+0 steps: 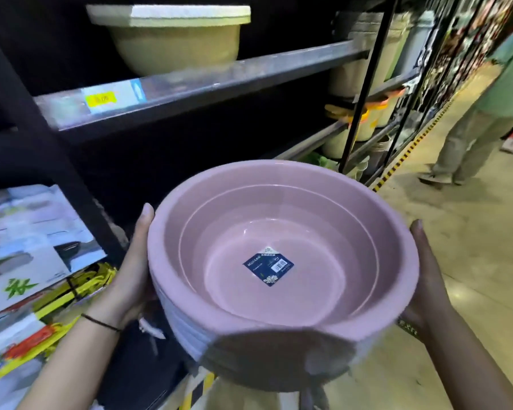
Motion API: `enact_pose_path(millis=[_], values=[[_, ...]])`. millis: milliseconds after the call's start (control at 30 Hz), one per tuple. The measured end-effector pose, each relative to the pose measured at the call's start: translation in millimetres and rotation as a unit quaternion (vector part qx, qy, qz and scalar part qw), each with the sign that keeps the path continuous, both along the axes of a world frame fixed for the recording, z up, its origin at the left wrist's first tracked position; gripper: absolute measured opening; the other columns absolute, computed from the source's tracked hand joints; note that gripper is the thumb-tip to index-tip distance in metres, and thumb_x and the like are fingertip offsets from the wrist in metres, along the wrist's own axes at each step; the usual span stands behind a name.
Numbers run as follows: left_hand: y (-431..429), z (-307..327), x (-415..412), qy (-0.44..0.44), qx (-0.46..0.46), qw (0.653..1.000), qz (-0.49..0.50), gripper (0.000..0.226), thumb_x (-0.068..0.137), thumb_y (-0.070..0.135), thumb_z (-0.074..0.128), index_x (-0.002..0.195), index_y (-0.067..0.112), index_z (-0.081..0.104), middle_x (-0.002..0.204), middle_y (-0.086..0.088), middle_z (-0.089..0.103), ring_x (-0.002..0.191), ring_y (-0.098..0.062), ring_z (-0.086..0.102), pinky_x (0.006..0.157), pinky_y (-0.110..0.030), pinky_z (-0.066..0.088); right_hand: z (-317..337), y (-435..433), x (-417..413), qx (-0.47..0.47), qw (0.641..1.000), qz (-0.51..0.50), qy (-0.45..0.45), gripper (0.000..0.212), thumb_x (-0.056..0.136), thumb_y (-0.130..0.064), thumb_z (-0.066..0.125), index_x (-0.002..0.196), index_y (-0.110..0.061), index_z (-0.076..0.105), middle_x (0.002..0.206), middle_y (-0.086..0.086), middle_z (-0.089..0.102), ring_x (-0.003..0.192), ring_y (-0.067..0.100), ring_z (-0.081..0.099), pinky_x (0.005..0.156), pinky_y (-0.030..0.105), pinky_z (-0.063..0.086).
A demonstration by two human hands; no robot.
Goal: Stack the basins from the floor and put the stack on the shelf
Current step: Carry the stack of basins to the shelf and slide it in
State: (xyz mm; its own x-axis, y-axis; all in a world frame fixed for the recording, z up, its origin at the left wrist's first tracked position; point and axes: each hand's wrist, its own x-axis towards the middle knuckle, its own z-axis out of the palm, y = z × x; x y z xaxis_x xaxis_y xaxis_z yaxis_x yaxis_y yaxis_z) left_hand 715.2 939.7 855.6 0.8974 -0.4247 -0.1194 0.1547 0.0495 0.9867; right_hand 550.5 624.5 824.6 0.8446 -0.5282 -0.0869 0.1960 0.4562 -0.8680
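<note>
A stack of several pink basins (323,208) fills the lower middle of the head view, nested one inside another, with a dark blue label on the floor of the top one. My left hand (131,270) grips the stack's left rim, thumb over the edge. My right hand (427,279) presses flat against its right side. The stack is held in the air, tilted toward me, in front of a dark empty shelf bay (166,170) below a metal shelf (208,81).
A beige basin stack (175,39) stands on the upper shelf. Boxes and yellow-strapped packages (33,261) lie at lower left. Buckets (365,119) fill the shelves to the right. A person (486,113) walks in the aisle at far right, on a tan floor.
</note>
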Motion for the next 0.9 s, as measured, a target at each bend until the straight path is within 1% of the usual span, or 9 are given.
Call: enact_pose_path(millis=[133, 200, 367, 467, 567, 667, 733, 800, 900], values=[[-58, -7, 47, 0.025, -0.029, 0.998, 0.053, 0.070, 0.094, 0.072, 0.028, 0.084, 0.032, 0.084, 0.090, -0.007, 0.081, 0.080, -0.018, 0.077, 0.069, -0.036, 0.057, 13, -65, 71, -0.025, 0.999, 0.034, 0.031, 0.063, 0.081, -0.058, 0.048, 0.127, -0.017, 0.064, 0.132, 0.017, 0.063, 0.121, 0.033, 0.058, 0.101, 0.050, 0.046], [-84, -8, 68, 0.019, -0.047, 0.996, 0.076, 0.063, 0.094, 0.069, 0.033, 0.091, 0.031, 0.083, 0.098, -0.007, 0.080, 0.092, -0.019, 0.076, 0.078, -0.040, 0.052, 19, -101, 109, -0.036, 0.997, 0.058, 0.035, 0.067, 0.084, -0.058, 0.047, 0.136, -0.016, 0.056, 0.137, 0.017, 0.060, 0.125, 0.034, 0.055, 0.102, 0.050, 0.044], [-135, -9, 108, -0.008, -0.088, 0.994, 0.068, 0.059, 0.069, 0.082, 0.058, 0.106, 0.042, 0.079, 0.114, 0.006, 0.077, 0.106, -0.010, 0.072, 0.077, -0.025, 0.060, 36, -167, 202, -0.073, 0.989, 0.130, 0.019, 0.056, 0.097, -0.060, 0.030, 0.116, -0.028, 0.072, 0.122, 0.006, 0.071, 0.115, 0.023, 0.065, 0.083, 0.038, 0.056], [-153, -22, 132, -0.016, -0.104, 0.992, 0.072, 0.058, 0.072, 0.078, 0.049, 0.106, 0.042, 0.078, 0.115, 0.014, 0.076, 0.111, -0.004, 0.068, 0.083, -0.024, 0.057, 37, -191, 248, -0.085, 0.985, 0.151, 0.016, 0.060, 0.099, -0.061, 0.024, 0.109, -0.030, 0.075, 0.116, 0.004, 0.073, 0.112, 0.023, 0.066, 0.089, 0.040, 0.055], [-165, -36, 170, -0.013, -0.089, 0.989, 0.117, 0.069, 0.074, 0.076, 0.061, 0.124, 0.029, 0.066, 0.121, 0.007, 0.075, 0.108, -0.007, 0.069, 0.078, -0.026, 0.057, 32, -207, 292, -0.092, 0.984, 0.150, 0.031, 0.061, 0.096, -0.063, 0.026, 0.111, -0.025, 0.071, 0.112, 0.005, 0.074, 0.108, 0.024, 0.067, 0.091, 0.042, 0.052], [-163, -56, 215, 0.015, -0.030, 0.985, 0.167, 0.047, 0.104, 0.026, 0.048, 0.148, 0.009, 0.043, 0.147, -0.018, 0.054, 0.105, -0.023, 0.061, 0.083, -0.037, 0.052, 22, -214, 329, -0.098, 0.983, 0.151, 0.036, 0.051, 0.104, -0.050, 0.024, 0.112, -0.023, 0.066, 0.098, -0.003, 0.078, 0.095, 0.015, 0.072, 0.073, 0.029, 0.060], [-165, -68, 236, -0.017, 0.000, 0.986, 0.166, 0.050, 0.102, 0.011, 0.045, 0.150, 0.007, 0.039, 0.132, -0.013, 0.061, 0.104, -0.024, 0.060, 0.091, -0.040, 0.049, 19, -213, 351, -0.100, 0.980, 0.169, 0.024, 0.055, 0.098, -0.059, 0.028, 0.113, -0.024, 0.067, 0.102, -0.004, 0.078, 0.095, 0.013, 0.072, 0.071, 0.029, 0.060], [-172, -64, 253, -0.017, 0.005, 0.976, 0.219, 0.046, 0.100, 0.009, 0.049, 0.146, 0.006, 0.044, 0.104, 0.005, 0.070, 0.088, -0.012, 0.068, 0.080, -0.031, 0.056, 15, -216, 371, -0.096, 0.978, 0.184, 0.023, 0.068, 0.079, -0.076, 0.031, 0.102, -0.031, 0.076, 0.108, -0.003, 0.077, 0.100, 0.014, 0.071, 0.076, 0.031, 0.058], [-174, -57, 261, -0.073, -0.003, 0.973, 0.218, 0.065, 0.076, 0.046, 0.076, 0.132, 0.020, 0.055, 0.098, 0.013, 0.078, 0.085, -0.001, 0.073, 0.072, -0.021, 0.059, 6, -227, 400, -0.110, 0.976, 0.181, 0.051, 0.073, 0.074, -0.082, 0.029, 0.106, -0.033, 0.072, 0.116, -0.003, 0.073, 0.104, 0.013, 0.069, 0.088, 0.035, 0.054]])
